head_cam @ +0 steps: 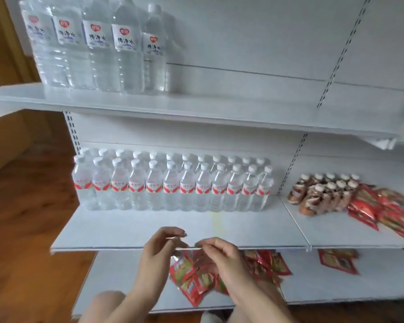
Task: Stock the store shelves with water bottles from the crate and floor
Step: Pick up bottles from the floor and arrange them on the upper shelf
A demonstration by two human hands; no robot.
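Fingers of left hand and right hand each pinch a thin white strip (what it is, unclear). Small water bottles stand upright on middle shelf, straight ahead beyond both hands, about equally near either; crate not in view.

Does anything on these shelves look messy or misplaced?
The red snack packets at the right of the middle shelf lie in a loose heap, and more are scattered on the bottom shelf. The small water bottles stand in straight rows. The left hand and right hand pinch a thin white strip.
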